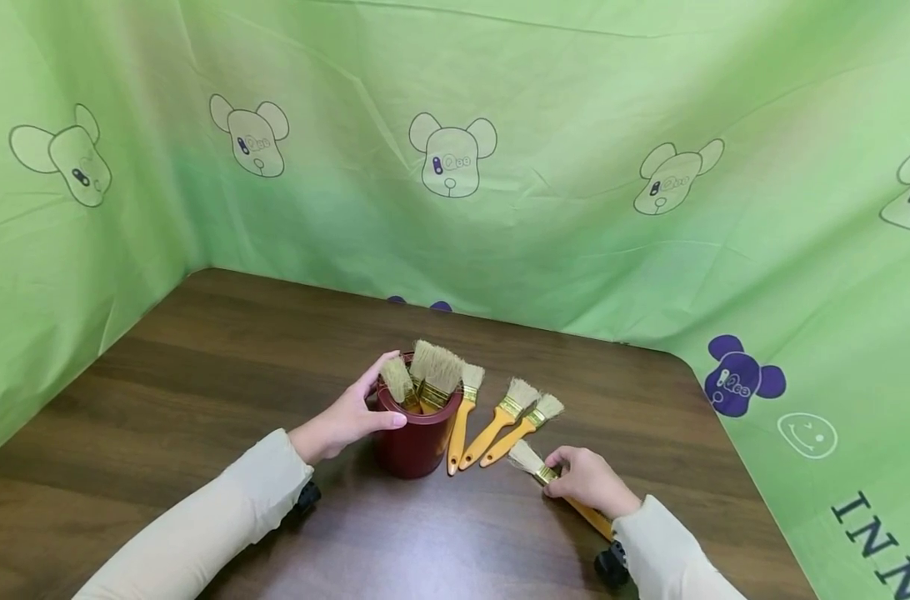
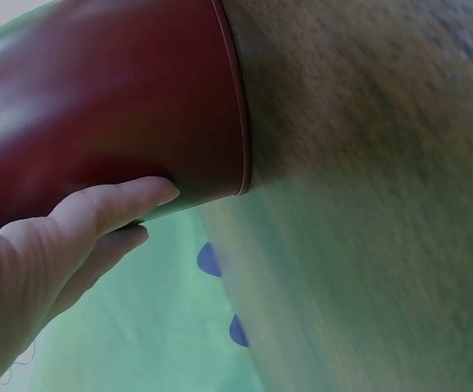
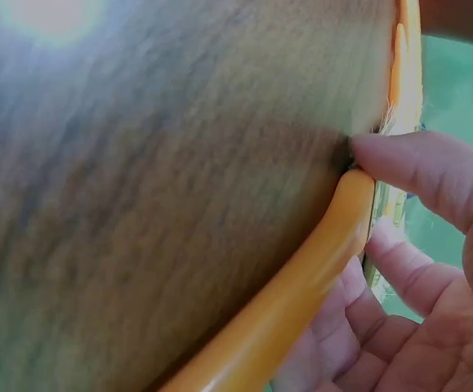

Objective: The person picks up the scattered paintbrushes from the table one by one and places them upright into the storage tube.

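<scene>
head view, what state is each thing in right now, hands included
can: upright, open-topped, brushes inside
brushes in can: standing, bristles up
three loose brushes: lying beside can, bristles away from the person
held brush: pinched, bristles toward can; contact with table unclear
left hand: holding can
right hand: pinching brush
backdrop: hanging, creased

We see a deep red container (image 1: 410, 450) low in the centre of the head view. The brushes (image 1: 500, 421) beside it have orange-yellow handles (image 1: 457, 433), gold-toned ferrules (image 1: 511, 406) and cream bristles (image 1: 521, 390). We find brown, streaky wood grain on the tabletop (image 1: 275, 350). Across the top, we see green cloth (image 1: 560, 67) patterned with outlined animal heads (image 1: 452, 167); at right, a purple head (image 1: 732, 383) and a white-lined smiley (image 1: 807, 435). Off-white sleeves (image 1: 222, 508) fill both lower corners.
</scene>
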The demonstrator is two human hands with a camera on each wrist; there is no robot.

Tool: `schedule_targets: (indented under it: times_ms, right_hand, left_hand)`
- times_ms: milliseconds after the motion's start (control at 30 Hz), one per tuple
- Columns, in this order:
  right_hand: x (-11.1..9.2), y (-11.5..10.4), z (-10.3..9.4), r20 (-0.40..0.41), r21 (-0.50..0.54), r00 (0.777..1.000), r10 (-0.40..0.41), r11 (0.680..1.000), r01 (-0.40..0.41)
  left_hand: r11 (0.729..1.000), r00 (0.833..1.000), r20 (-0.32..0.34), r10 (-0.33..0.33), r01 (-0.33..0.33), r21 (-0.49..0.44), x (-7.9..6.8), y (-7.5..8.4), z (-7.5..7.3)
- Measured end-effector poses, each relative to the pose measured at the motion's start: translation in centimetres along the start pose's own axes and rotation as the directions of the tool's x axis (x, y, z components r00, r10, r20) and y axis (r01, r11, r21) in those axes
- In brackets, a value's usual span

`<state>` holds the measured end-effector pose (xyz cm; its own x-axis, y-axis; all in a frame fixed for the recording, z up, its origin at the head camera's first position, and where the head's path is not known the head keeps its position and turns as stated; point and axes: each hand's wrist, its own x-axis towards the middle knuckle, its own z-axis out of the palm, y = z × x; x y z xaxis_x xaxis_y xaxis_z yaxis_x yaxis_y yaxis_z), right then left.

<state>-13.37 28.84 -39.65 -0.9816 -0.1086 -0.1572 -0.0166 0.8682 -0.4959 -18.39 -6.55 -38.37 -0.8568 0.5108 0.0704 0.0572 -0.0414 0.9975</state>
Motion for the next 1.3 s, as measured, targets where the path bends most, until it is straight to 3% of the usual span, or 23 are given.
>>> schedule_targets:
  times_ms: [267, 500, 700, 933, 1067, 1300]
  right_hand:
    - [0.3, 0.5, 0.1, 0.017, 0.075, 1.0, -0.018, 0.997, 0.017]
    - [0.3, 0.1, -0.8, 0.019, 0.18, 0.999, 0.05, 0.982, -0.053]
    - [0.5, -0.4, -1.9, -0.13, 0.168, 0.987, 0.091, 0.983, -0.068]
    - [0.3, -1.8, -2.8, -0.311, 0.244, 0.937, 0.156, 0.966, -0.079]
    - [-0.1, -3.7, -3.2, -0.389, 0.324, 0.907, 0.163, 0.946, -0.031]
    - [-0.6, -6.2, -3.6, -0.454, 0.415, 0.882, 0.123, 0.906, 0.086]
  left_hand:
    - [1.0, 1.0, 0.0, 0.0, 0.0, -0.013, 0.0, 0.1, 0.1]
    - [1.0, 1.0, -0.003, -0.018, 0.018, -0.015, -0.1, 0.3, 0.1]
    - [1.0, 1.0, 0.001, -0.017, 0.017, -0.013, -0.1, 0.3, 0.0]
    - [1.0, 1.0, 0.01, -0.014, 0.015, -0.02, -0.1, 0.0, 0.0]
    - [1.0, 1.0, 0.008, -0.016, 0.016, -0.016, -0.1, 0.0, -0.1]
    - [1.0, 1.0, 0.008, -0.021, 0.021, -0.012, 0.0, 0.3, 0.0]
